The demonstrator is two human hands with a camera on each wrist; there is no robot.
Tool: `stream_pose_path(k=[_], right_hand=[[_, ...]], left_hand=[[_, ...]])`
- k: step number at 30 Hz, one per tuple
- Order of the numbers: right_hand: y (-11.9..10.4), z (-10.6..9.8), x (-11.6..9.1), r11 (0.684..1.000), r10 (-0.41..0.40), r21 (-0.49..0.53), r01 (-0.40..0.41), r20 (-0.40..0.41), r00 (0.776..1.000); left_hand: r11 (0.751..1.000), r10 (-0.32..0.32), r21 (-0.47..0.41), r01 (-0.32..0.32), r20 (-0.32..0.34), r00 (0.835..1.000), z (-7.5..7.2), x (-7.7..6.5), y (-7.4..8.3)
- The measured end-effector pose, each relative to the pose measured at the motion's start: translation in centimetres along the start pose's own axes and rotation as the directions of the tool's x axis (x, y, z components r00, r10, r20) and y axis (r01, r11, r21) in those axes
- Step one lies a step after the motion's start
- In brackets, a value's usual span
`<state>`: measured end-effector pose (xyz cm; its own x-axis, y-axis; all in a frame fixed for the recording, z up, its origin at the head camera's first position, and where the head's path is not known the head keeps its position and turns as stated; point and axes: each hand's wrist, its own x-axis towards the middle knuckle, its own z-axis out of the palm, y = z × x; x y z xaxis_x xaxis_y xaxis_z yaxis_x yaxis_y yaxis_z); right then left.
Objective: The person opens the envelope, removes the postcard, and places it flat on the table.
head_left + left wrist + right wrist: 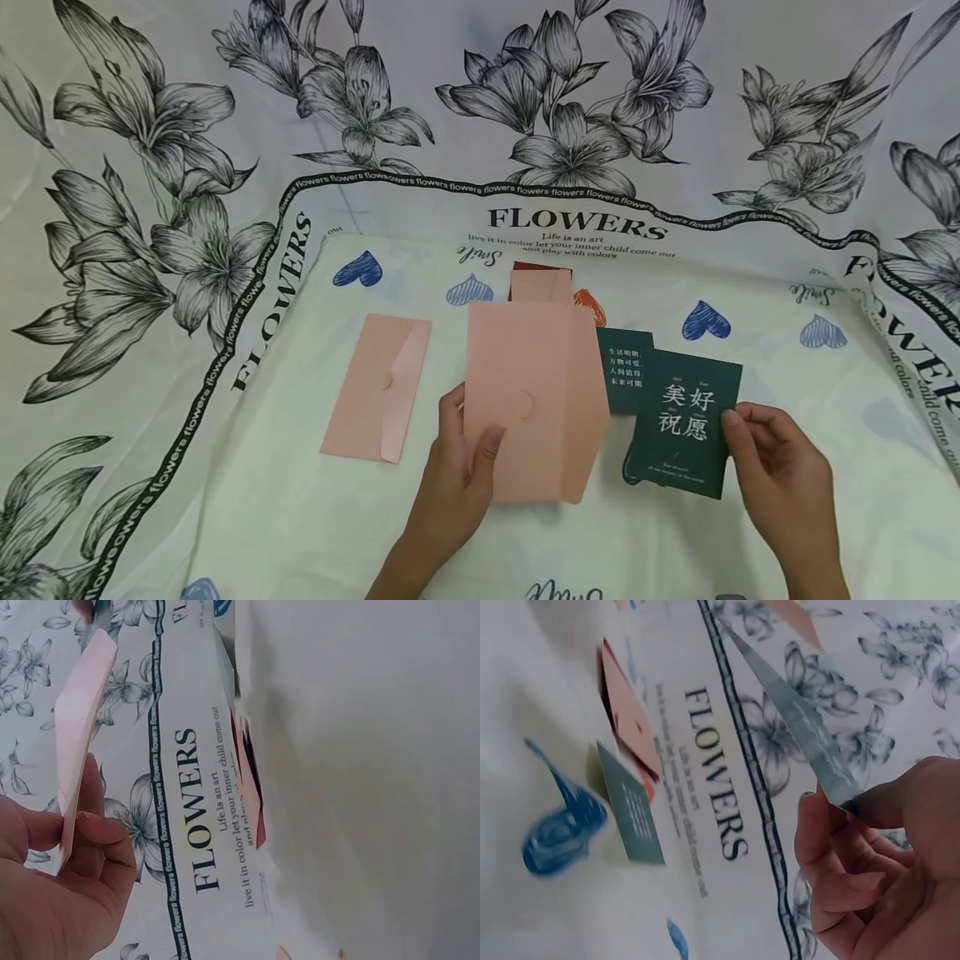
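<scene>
My left hand pinches a pink envelope by its left edge, thumb in front and fingers behind. The envelope's flap is unfolded toward the right. With thumb and fingertips, my right hand pinches the right edge of a dark green card printed with white Chinese characters. In the head view the card is to the right of the envelope, apart from it. The left wrist view shows the held envelope nearly edge-on; the right wrist view shows the held card at a steep slant.
Another pink envelope with its flap folded over lies at the left. Behind the held envelope lie a pink envelope and a dark red piece. A second green card is partly covered by the held one. A flower-printed cloth covers the surface.
</scene>
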<state>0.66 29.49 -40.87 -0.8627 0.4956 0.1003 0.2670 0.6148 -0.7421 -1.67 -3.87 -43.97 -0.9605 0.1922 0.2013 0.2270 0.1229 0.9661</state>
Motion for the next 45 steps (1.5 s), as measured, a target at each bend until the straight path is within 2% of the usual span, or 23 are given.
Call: stream_pose_path(k=[2,5,9,14,19,29,36,45], right_hand=[[0.7,-0.7,1.3,0.999,0.011,-0.041,-0.011,-0.003,1.0],[2.0,-1.7,3.4,0.994,-0.013,-0.107,0.015,0.012,1.0],[3.9,-2.2,6.2,0.983,-0.025,-0.18,0.04,0.086,0.996],[5.7,-1.6,8.7,0.972,0.013,-0.232,0.03,0.181,0.983],[7.2,-0.4,10.4,0.968,0.025,-0.248,0.034,0.231,0.973],[8.4,1.0,12.0,0.952,0.058,-0.305,0.03,0.275,0.96],[9.0,1.3,12.5,0.918,0.097,-0.394,0.03,0.298,0.95],[9.4,1.9,12.5,0.897,0.016,-0.429,0.106,0.271,0.962]], left_hand=[[1.0,-0.005,-0.005,0.005,-0.009,1.0,-0.2,0.1,0.1],[1.0,-0.015,-0.009,0.015,-0.011,1.0,-0.5,0.2,0.1],[1.0,-0.022,-0.017,0.022,-0.012,1.0,-0.7,0.2,0.2],[0.999,-0.045,-0.023,0.045,-0.001,0.999,-0.9,0.2,0.3],[0.998,-0.068,-0.015,0.068,0.016,0.998,-1.1,0.0,0.4],[0.998,-0.064,-0.01,0.064,0.045,0.997,-1.0,-0.2,-0.1],[0.998,-0.053,-0.041,0.055,0.06,0.997,-0.9,-0.2,-0.2],[0.999,-0.043,-0.029,0.046,0.078,0.996,-0.6,0.0,-0.2]])
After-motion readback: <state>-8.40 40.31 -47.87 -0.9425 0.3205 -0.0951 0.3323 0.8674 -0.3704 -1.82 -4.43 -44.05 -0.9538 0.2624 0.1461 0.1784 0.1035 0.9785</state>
